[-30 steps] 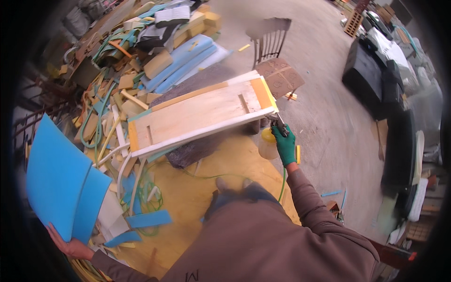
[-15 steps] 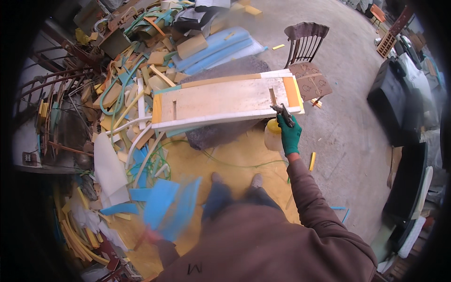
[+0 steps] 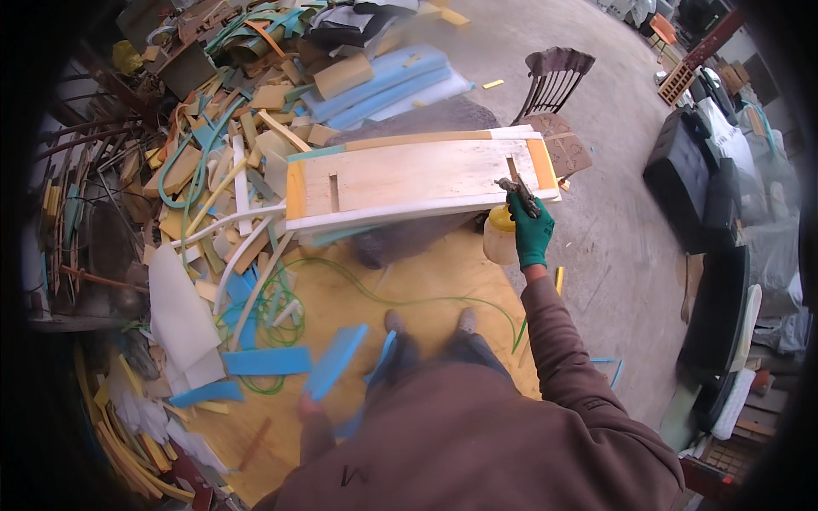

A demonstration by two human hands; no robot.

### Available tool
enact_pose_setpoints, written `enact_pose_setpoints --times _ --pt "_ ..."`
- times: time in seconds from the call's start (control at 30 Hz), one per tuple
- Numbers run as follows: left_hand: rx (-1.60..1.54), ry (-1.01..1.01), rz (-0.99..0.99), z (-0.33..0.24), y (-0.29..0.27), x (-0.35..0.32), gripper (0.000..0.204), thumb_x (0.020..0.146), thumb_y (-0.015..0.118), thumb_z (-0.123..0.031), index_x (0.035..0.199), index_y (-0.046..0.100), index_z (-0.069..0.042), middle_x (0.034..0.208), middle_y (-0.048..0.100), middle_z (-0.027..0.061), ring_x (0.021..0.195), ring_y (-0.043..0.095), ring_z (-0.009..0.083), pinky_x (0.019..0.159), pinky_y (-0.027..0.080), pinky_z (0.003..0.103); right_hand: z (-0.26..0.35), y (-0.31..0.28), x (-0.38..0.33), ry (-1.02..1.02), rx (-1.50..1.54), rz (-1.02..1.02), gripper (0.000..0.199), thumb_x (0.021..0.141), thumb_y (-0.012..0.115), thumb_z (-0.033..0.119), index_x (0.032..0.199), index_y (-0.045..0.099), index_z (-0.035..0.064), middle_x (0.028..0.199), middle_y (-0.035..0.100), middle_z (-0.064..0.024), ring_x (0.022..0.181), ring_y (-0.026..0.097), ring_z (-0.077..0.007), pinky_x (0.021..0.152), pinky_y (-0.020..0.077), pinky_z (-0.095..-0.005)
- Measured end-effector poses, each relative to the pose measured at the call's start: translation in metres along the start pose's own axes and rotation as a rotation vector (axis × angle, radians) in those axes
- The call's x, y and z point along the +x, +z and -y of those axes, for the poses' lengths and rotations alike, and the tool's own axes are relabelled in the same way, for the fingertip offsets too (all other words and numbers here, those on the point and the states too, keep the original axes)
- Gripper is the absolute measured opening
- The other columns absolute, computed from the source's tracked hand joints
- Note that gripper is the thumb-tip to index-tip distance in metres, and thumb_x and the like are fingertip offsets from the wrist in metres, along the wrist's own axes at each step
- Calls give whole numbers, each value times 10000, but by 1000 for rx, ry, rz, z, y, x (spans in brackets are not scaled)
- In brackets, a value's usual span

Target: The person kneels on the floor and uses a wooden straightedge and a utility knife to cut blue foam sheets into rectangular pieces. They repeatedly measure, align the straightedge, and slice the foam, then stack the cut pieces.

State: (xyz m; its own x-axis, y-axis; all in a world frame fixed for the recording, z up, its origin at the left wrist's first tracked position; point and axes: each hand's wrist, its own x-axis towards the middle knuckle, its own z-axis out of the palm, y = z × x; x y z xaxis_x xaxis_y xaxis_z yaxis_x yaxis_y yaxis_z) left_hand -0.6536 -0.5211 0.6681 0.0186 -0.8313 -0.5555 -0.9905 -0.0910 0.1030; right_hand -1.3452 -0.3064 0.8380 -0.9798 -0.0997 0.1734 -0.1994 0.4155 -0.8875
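Observation:
My right hand [image 3: 533, 232], in a green glove, is wrapped round the grip of a spray gun [image 3: 521, 192]. A pale cup with a yellow lid [image 3: 500, 238] hangs beside the glove, apparently part of the gun. Just ahead lies a long wooden panel [image 3: 409, 179], edged with white, yellow, tan and teal foam strips, with a narrow slot near each end. Lower down, my bare left hand [image 3: 312, 405], slightly blurred, grips a blue foam piece [image 3: 337, 361] by its near end. More blue foam shows beside my leg, partly hidden by my body.
Foam offcuts [image 3: 256, 128] are heaped at the left, with blue foam slabs [image 3: 383, 85] behind. A dark wooden chair [image 3: 554, 85] stands beyond the panel. The green hose [image 3: 400, 300] crosses the tan floor sheet near my feet. Black padded pieces [image 3: 682, 179] stand at the right.
My left hand has moved right and slightly up with the blue foam, now closer to my legs. The right hand stays at the panel's right end with the spray gun. The view has shifted slightly.

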Motion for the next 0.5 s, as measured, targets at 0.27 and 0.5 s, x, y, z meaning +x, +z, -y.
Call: enact_pose_setpoints --times 0.27,0.5 --pt "-36 -3 97 30 -27 59 466 958 620 -69 1419 687 -95 1355 714 223 1276 676 402 1062 539 458 52 40 -38 52 -17 27 337 970 799 365 1026 781 33 773 755 -125 713 745 -193 681 545 -371" --pt "-58 2 90 64 -15 79 520 967 706 -290 1445 669 -89 1329 722 249 1253 691 368 1082 524 464 63 84 -53 4 34 96 331 967 811 352 1079 787 41 844 780 -141 772 750 -213 733 563 -368"
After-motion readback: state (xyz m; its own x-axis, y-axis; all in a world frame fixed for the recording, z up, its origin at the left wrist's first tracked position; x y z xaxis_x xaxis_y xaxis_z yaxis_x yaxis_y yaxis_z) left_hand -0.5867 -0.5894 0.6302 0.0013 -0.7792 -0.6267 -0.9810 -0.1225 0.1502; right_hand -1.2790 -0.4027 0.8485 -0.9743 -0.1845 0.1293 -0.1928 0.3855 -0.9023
